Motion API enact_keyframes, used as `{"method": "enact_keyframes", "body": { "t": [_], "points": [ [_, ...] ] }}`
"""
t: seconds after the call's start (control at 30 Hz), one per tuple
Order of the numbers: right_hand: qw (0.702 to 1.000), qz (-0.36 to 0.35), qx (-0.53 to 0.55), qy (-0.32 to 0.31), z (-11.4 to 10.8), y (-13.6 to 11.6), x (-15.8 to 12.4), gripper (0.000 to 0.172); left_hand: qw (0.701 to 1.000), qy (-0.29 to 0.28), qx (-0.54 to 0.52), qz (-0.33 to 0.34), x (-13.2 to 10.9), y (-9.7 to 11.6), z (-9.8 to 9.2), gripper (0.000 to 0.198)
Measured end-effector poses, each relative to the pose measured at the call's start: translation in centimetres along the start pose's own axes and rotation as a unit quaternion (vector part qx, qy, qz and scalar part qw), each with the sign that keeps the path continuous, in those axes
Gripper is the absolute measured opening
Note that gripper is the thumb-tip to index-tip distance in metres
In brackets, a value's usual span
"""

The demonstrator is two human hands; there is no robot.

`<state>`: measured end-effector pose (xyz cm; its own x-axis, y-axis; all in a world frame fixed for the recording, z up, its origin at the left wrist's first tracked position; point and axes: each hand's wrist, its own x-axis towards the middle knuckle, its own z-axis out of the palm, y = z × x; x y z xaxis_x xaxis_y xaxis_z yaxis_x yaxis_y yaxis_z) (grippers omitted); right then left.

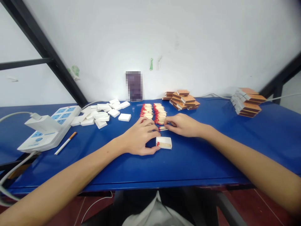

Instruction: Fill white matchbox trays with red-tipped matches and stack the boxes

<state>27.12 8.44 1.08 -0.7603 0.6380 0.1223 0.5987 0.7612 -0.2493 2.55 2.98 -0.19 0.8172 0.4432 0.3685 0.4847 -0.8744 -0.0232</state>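
Matches [164, 144], a few, lie in small white tray [166, 139], heads left; tray flat on blue table [199, 166], open side up, front centre. Left hand [137, 136] at tray's left end, thumb by near left corner, index by far one, wide gap between them, can't tell if it actually grips. Right hand [181, 125] just beyond tray, to its right, thumb and index narrow, tips at plain ends of loose matches [162, 128] on the table, can't tell if one is pinched. Beyond the hands, two piles side by side, left match pile [146, 110] and right match pile [160, 113], narrow gap between, red heads mostly left; left pile partly hidden by left hand. Further left, heap of white boxes [101, 115], plus single white box [124, 117] just apart on its right. Cigarette [66, 143] slanted beside white power strip [60, 116], white adapter [44, 124] plugged in. Orange-brown matchboxes [184, 99] piled unevenly near wall [199, 47], right of the match piles; second matchbox stack [249, 103], neater, far right. Dark pixelated rectangle [134, 86] upright at wall. Red floor [261, 210] below, grey cloth [157, 213] bottom centre
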Motion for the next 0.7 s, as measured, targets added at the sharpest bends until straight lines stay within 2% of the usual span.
{"method": "enact_keyframes", "body": {
  "t": [0.7],
  "points": [
    [1.0, -0.013, 0.01, 0.0, -0.3, -0.52, -0.16, 0.017, 0.999, 0.007, -0.036, 0.018, -0.01, -0.13, 0.04, 0.035]
  ]
}}
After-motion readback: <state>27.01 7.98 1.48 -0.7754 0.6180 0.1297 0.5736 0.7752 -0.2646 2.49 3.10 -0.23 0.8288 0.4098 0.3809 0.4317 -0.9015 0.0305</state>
